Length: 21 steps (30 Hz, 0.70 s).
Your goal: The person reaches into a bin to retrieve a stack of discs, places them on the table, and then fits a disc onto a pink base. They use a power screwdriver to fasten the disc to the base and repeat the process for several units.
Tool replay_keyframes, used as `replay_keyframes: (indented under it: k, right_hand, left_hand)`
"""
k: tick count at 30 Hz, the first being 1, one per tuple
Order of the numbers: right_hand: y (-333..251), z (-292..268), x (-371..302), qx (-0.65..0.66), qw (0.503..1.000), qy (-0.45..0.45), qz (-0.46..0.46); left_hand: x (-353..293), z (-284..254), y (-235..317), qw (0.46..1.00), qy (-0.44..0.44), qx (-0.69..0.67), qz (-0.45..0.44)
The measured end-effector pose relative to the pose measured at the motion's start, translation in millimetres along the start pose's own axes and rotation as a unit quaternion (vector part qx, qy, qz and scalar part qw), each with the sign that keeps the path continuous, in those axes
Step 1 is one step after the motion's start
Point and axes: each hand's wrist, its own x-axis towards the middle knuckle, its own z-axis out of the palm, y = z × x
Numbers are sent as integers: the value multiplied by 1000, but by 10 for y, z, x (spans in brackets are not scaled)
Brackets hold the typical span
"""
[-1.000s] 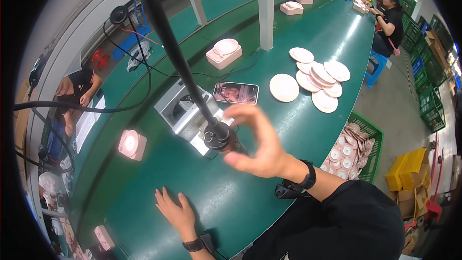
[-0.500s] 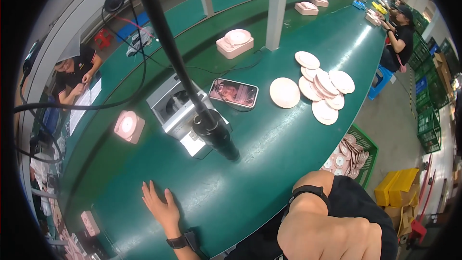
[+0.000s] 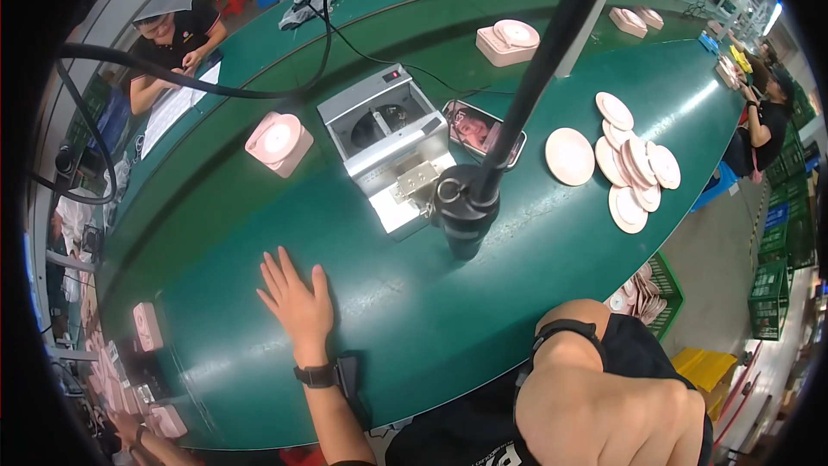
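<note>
My left hand lies palm down on the green work surface, fingers spread, holding nothing. A dark watch is on its wrist. Close to the camera at the lower right, my right hand is bent with its back and knuckles showing. Its fingers curl under, out of sight, and I cannot make out anything in them. Beyond the left hand stands a grey metal machine like a screw feeder. Beside it hangs a black electric screwdriver on a black pole. A phone with a lit screen leans next to the machine.
Pink discs overlap in a pile to the right, with one disc apart. Pink boxes stand along the far strip. A green crate of discs sits below the right edge. Co-workers sit across and far right.
The whole view has shifted, so the machine, phone and discs appear further right and higher. My left hand stays flat and spread. Another person's hand now shows at the lower left.
</note>
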Motion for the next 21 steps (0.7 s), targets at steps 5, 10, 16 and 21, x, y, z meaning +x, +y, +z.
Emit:
replay_keyframes:
  k: [5,10,16,21]
  right_hand:
    - [1,-89,96,-124,991,13,-53]
    - [-102,116,-55,-279,945,116,-122]
    - [366,256,68,-286,941,-38,-179]
    - [673,268,-3,-152,937,-19,-314]
  left_hand:
    - [196,-2,51,1000,0,-12,-6]
    - [326,-18,38,1000,16,-27,0]
    - [443,120,64,997,57,-42,6]
    - [411,116,70,994,82,-68,-10]
